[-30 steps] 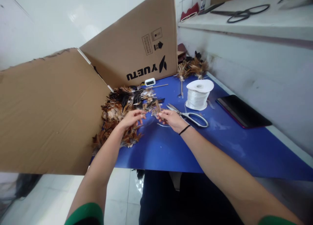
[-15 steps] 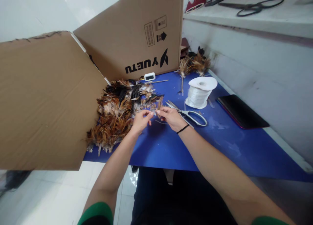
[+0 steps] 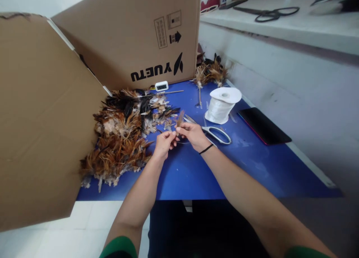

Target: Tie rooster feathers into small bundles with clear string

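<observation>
Near the middle of the blue table, my right hand [image 3: 193, 135] pinches a small brown feather bunch [image 3: 180, 118], its tips pointing up. My left hand [image 3: 165, 143] meets it from the left, thumb and fingers pressed together at the bunch's base; what it grips there is too small to make out. A large pile of brown, black and pale feathers [image 3: 120, 149] lies left of my hands. Silver scissors with pale handles [image 3: 217, 134] lie just right of my right hand, partly behind it. Beyond them stands a white spool of ribbon [image 3: 221, 106].
Cardboard panels [image 3: 126, 37] stand at the left and back. A small white digital device [image 3: 161, 86] and more feathers [image 3: 211, 71] are at the back. A black phone or tablet [image 3: 264, 126] lies right. Dark scissors [image 3: 269, 14] rest on the shelf.
My left hand has come closer to my right and now touches the base of the feather bunch. The view has shifted, so the table's contents appear further left.
</observation>
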### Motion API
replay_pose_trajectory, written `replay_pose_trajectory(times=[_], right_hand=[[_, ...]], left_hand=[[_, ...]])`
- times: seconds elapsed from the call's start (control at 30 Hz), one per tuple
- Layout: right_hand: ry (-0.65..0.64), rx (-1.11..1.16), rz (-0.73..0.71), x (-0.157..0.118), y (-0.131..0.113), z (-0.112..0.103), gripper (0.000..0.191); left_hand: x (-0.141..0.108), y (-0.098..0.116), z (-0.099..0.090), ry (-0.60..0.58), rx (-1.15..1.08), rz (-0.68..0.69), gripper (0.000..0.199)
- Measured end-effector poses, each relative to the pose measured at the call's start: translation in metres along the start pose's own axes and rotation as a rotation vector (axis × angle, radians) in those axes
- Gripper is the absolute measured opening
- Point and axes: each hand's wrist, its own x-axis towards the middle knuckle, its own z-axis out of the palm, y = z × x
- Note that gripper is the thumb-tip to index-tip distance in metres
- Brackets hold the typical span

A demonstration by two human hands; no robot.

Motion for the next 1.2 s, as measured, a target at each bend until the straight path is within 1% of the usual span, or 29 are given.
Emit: replay_pose_trajectory(times=[0.37,0.7,0.87,1.03,1.2], right_hand=[[0.058,-0.114,-0.066,-0.0001,0.0062,0.0017,0.028],[0.071,-0.109,-0.102,-0.0011,0.0067,0.0050,0.024],[0.062,-0.076,-0.087,-0.0024,0.0043,0.0049,0.025],[0.059,-0.063,-0.063,-0.0024,0.0038,0.0040,0.030],[0.057,-0.075,-0.071,-0.0018,0.0044,0.0039,0.027]], left_hand=[[-0.0014,-0.0009,-0.0019,-0.027,-0.009,-0.027,0.034],[-0.0041,-0.0011,-0.0013,-0.027,-0.010,-0.015,0.030],[-0.0036,-0.0014,-0.0027,-0.007,0.001,0.001,0.030],[-0.0018,-0.0030,-0.0041,-0.017,0.001,0.004,0.032],[-0.0017,-0.0039,-0.0047,-0.032,0.019,0.019,0.034]])
